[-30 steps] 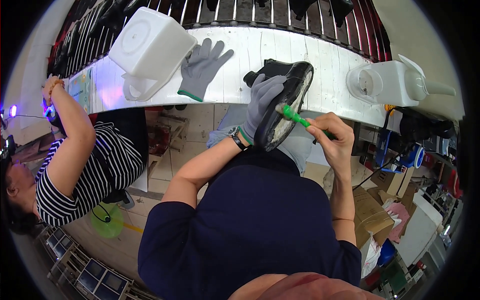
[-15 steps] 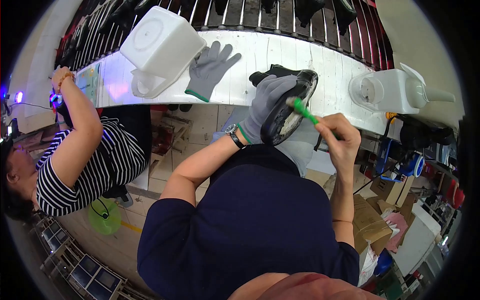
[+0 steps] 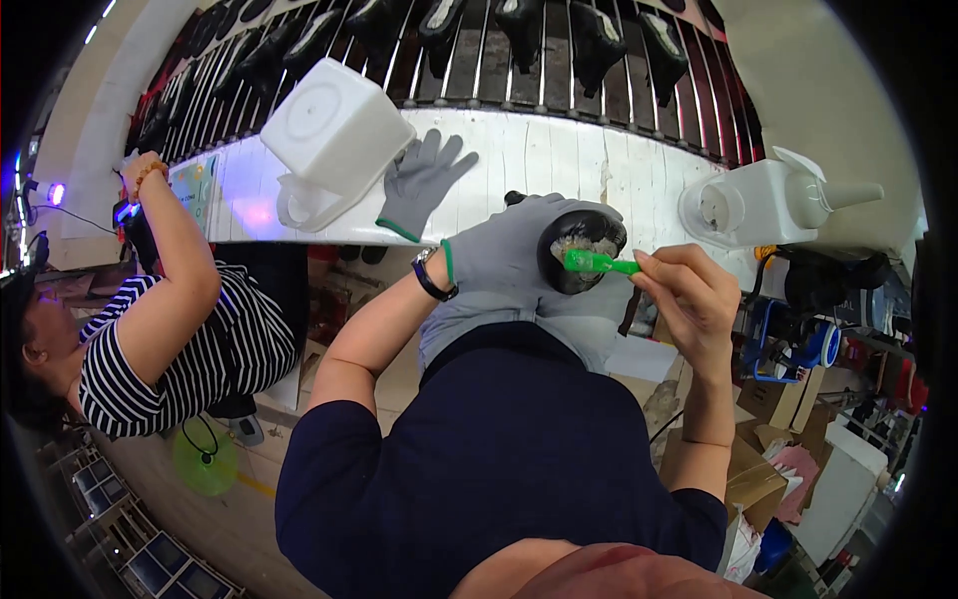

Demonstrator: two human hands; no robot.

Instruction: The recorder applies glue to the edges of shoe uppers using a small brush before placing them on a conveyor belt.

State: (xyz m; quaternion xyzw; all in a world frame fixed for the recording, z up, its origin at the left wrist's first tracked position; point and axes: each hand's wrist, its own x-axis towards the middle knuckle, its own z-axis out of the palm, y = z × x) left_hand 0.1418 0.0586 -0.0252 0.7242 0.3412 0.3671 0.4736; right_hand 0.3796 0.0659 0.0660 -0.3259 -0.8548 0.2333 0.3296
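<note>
Plainly, there is 1 black shoe (image 3: 589, 228) in hand and 1 green brush (image 3: 603, 264) at work on it. The left hand (image 3: 509, 245), in 1 grey glove, is wrapped around the shoe, holding it at the near edge of the white table (image 3: 559, 150), with a pale patch facing up. The bare right hand (image 3: 694, 290) pinches the brush handle between thumb and fingers; the brush head lies over that patch.

On the table are 2 white plastic containers. The left container (image 3: 329, 115) turns its square base upward, so its contents are hidden. The right container (image 3: 768, 205) has a round translucent opening at its left end with small dark marks inside; I cannot tell whether it holds liquid. Beside the left container lies 1 loose grey glove (image 3: 426, 185).

On the far side, at least 6 black shoes (image 3: 596, 50) rest on the metal rack (image 3: 486, 85). To the left sits 1 co-worker (image 3: 195, 349) in a striped top. At least 2 cardboard boxes (image 3: 756, 474) stand low on the right, near crumpled pink material (image 3: 795, 479).
</note>
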